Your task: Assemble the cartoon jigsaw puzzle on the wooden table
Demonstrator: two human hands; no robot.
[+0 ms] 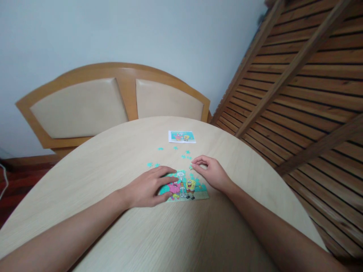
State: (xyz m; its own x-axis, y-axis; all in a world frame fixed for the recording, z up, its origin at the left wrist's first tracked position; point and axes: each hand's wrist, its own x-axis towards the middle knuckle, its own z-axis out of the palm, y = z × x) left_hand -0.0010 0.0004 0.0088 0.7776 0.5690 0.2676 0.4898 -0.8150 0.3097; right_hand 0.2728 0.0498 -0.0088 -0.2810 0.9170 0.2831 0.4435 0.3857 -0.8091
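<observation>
A partly assembled cartoon jigsaw puzzle (183,192) lies on the round wooden table (113,147). My left hand (150,186) rests over its left side with the fingers spread, hiding that part. Just above the puzzle's upper right, my right hand (211,170) has thumb and index finger pinched on a small teal puzzle piece (191,167). Several loose teal pieces lie beyond the puzzle, among them one piece (175,148) near the picture card and another (149,165) to the left. The picture card (183,136) shows the same characters.
Behind the table's far edge stands a wooden bench back (129,81) with beige cushions, against a pale wall (141,34). A slatted wooden panel (295,87) leans along the right side. Dark red flooring (17,185) shows at the left.
</observation>
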